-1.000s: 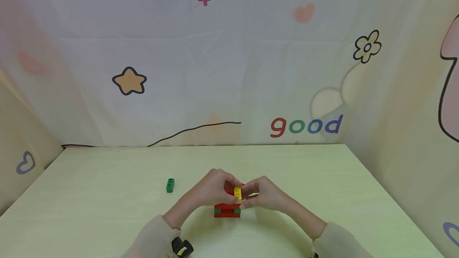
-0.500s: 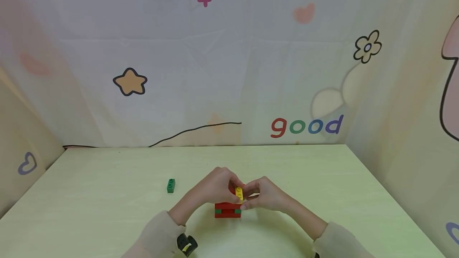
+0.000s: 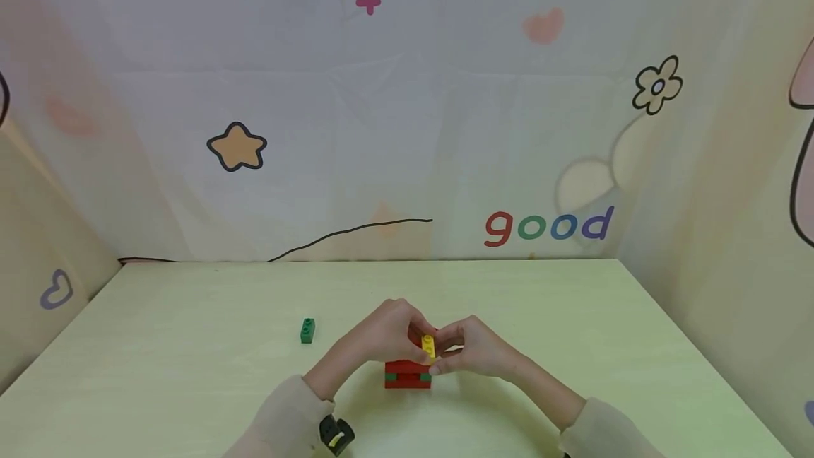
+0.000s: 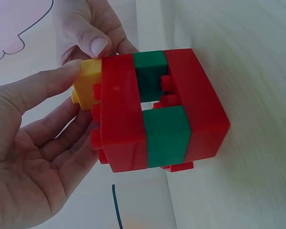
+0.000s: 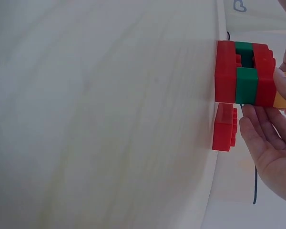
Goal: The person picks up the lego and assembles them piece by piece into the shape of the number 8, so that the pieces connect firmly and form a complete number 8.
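A yellow brick (image 3: 428, 346) lies on the right end of the upper red brick (image 3: 407, 367) of a stack. Short green bricks (image 4: 168, 137) separate this red brick from a lower red one (image 4: 200, 109), leaving a gap between them. My left hand (image 3: 389, 333) pinches the yellow brick, its thumb (image 4: 57, 80) on the near side in the left wrist view. From the right, my right hand (image 3: 473, 348) holds the brick's other side, thumb low by the stack's end. In the right wrist view its fingers (image 5: 262, 126) are beside the stack. The hands partly cover the yellow brick.
A separate red brick (image 5: 223, 128) stands on the table beyond the stack, mostly hidden by the hands in the head view. One green brick (image 3: 308, 331) lies farther left on the pale table (image 3: 191, 359). A printed cloth (image 3: 318, 126) hangs behind the table.
The whole head view has shifted slightly, moving everything a little to the right. Against the stack, my left hand moved slightly right early on; both hands remain at the yellow brick.
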`<act>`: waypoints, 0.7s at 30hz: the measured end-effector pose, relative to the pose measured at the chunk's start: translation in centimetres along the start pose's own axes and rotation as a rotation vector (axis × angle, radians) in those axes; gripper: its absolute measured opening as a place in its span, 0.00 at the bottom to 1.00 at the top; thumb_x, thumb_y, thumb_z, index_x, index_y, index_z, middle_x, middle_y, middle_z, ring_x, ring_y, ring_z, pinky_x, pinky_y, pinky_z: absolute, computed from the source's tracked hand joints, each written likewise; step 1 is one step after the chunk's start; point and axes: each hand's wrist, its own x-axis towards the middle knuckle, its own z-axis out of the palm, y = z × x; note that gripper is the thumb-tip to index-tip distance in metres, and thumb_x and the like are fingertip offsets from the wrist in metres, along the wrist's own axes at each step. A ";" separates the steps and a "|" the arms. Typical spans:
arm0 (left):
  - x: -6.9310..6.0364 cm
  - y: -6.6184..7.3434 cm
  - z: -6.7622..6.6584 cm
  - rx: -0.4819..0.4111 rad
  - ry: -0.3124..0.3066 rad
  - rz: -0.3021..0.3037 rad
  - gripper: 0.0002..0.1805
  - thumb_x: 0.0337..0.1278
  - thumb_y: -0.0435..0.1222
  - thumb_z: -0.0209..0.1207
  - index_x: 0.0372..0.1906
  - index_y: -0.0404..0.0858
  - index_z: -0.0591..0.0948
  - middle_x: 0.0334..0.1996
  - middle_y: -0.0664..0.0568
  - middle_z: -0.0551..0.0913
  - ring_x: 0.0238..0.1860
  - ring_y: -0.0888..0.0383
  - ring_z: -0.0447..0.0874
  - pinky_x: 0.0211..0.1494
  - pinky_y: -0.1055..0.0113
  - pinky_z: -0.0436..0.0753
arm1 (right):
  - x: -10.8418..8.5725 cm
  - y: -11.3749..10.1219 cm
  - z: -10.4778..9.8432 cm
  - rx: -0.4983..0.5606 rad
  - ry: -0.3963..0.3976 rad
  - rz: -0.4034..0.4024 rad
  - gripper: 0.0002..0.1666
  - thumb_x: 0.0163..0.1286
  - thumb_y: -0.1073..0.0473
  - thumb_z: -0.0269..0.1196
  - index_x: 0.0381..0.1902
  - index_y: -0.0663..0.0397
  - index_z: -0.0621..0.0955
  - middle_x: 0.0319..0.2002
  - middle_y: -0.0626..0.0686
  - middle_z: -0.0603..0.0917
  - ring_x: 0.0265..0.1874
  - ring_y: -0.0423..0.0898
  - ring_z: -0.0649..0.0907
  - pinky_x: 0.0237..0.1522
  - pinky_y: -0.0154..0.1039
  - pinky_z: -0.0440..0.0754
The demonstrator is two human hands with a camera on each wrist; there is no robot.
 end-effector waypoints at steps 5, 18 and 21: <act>-0.1 -0.2 0.1 -0.021 0.002 -0.006 0.14 0.41 0.30 0.69 0.38 0.35 0.85 0.28 0.54 0.84 0.26 0.64 0.77 0.31 0.76 0.78 | -0.1 0.0 0.1 0.004 0.008 0.014 0.20 0.53 0.61 0.68 0.45 0.63 0.81 0.40 0.57 0.84 0.41 0.51 0.82 0.43 0.38 0.80; -0.6 -0.9 0.7 -0.041 0.052 0.020 0.15 0.43 0.32 0.67 0.42 0.36 0.84 0.34 0.52 0.85 0.31 0.64 0.79 0.35 0.76 0.78 | -0.1 -0.1 0.1 -0.005 0.012 0.012 0.20 0.53 0.60 0.69 0.44 0.63 0.81 0.40 0.57 0.84 0.41 0.50 0.82 0.42 0.38 0.81; -0.9 -1.1 0.8 -0.028 0.077 0.046 0.16 0.45 0.33 0.67 0.43 0.36 0.83 0.36 0.52 0.85 0.33 0.62 0.81 0.35 0.77 0.77 | 0.0 0.0 0.1 -0.014 0.011 0.008 0.20 0.53 0.60 0.69 0.44 0.63 0.82 0.39 0.56 0.84 0.41 0.49 0.82 0.42 0.37 0.80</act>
